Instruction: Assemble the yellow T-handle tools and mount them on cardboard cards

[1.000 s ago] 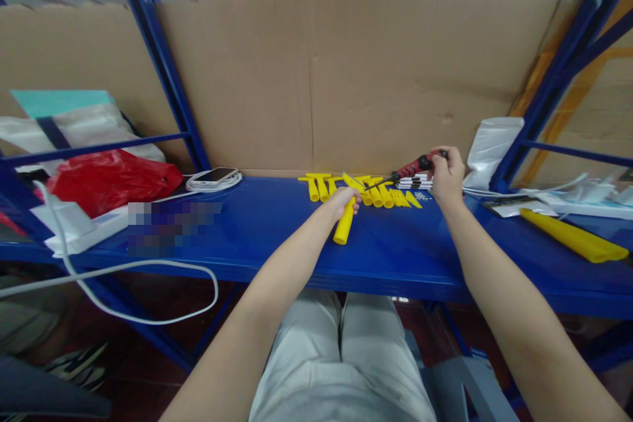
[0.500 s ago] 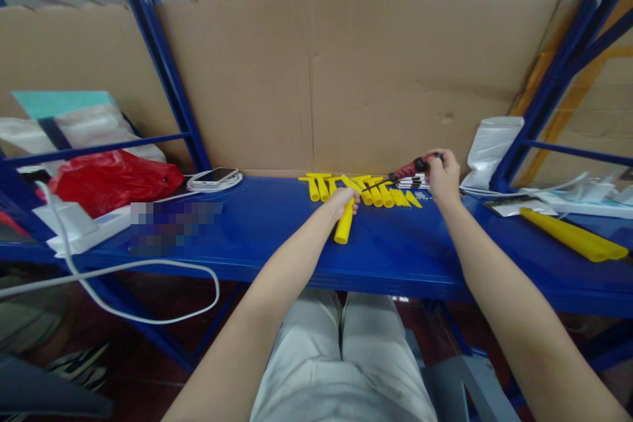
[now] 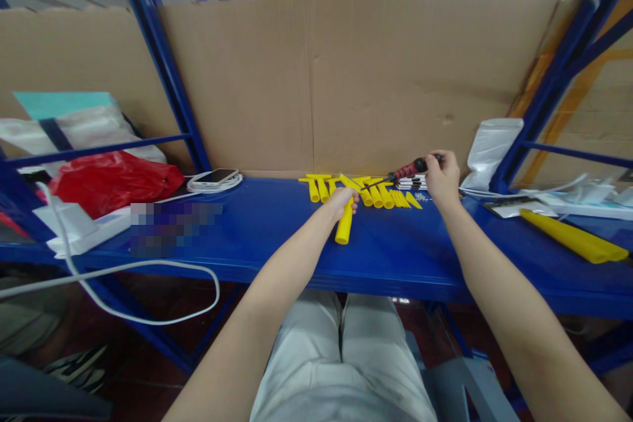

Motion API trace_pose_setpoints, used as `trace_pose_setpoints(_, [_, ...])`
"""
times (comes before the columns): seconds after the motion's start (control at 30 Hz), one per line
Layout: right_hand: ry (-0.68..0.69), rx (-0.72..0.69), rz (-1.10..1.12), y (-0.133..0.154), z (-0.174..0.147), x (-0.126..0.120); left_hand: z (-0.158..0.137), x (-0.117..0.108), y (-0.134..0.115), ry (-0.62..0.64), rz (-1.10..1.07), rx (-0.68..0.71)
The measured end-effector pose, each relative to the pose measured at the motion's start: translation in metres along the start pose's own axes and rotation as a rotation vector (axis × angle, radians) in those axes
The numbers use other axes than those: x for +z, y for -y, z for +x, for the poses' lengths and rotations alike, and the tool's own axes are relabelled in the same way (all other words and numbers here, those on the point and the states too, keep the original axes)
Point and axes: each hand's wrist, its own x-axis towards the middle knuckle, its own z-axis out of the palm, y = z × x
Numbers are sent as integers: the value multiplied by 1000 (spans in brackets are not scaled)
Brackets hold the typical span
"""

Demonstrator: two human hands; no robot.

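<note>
My left hand (image 3: 343,200) grips a yellow plastic tube (image 3: 343,229) that rests slanted on the blue shelf (image 3: 277,237). My right hand (image 3: 442,176) holds a red-handled screwdriver (image 3: 408,169), its dark tip pointing left toward the top of the yellow tube. Behind the hands lies a row of several yellow plastic parts (image 3: 363,190), some T-shaped, some pointed. A small heap of screws (image 3: 421,196) lies by my right hand.
A phone on a coiled white cable (image 3: 213,178) and a red bag (image 3: 111,179) lie at the left. A white pouch (image 3: 489,150) and a long yellow cone (image 3: 573,236) lie at the right. Cardboard (image 3: 376,79) backs the shelf. Blue uprights (image 3: 163,72) flank it.
The screwdriver's tip has dropped slightly and edged left toward the yellow tube. My left hand and the tube have shifted up a little.
</note>
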Motion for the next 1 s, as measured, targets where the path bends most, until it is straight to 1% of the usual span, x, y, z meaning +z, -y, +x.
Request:
trace_pose_setpoints(0.1, [9, 127, 105, -5, 5, 1, 1, 0, 0, 1, 1, 2])
trace_pose_setpoints(0.2, [76, 230, 182, -8, 8, 1, 1, 0, 0, 6, 12, -4])
trace_pose_setpoints(0.4, [215, 286, 319, -8, 12, -5, -1, 0, -1, -6, -4, 2])
trace_pose_setpoints(0.53, [367, 324, 363, -3, 12, -7, -1, -1, -2, -37, -7, -2])
trace_pose_setpoints(0.6, [421, 335, 362, -2, 11, -8, -1, -2, -2, -59, -5, -1])
trace_pose_setpoints(0.67, [418, 329, 335, -4, 11, -8, -1, -2, -2, -70, -8, 0])
trace_pose_setpoints(0.8, [315, 291, 279, -10, 12, -7, -2, 0, -1, -60, -9, 8])
trace_pose_setpoints(0.9, [265, 341, 285, -12, 13, -7, -3, 1, -2, -45, -7, 15])
trace_pose_setpoints(1.0, [258, 384, 297, -9, 12, -7, -3, 1, -2, -41, -8, 12])
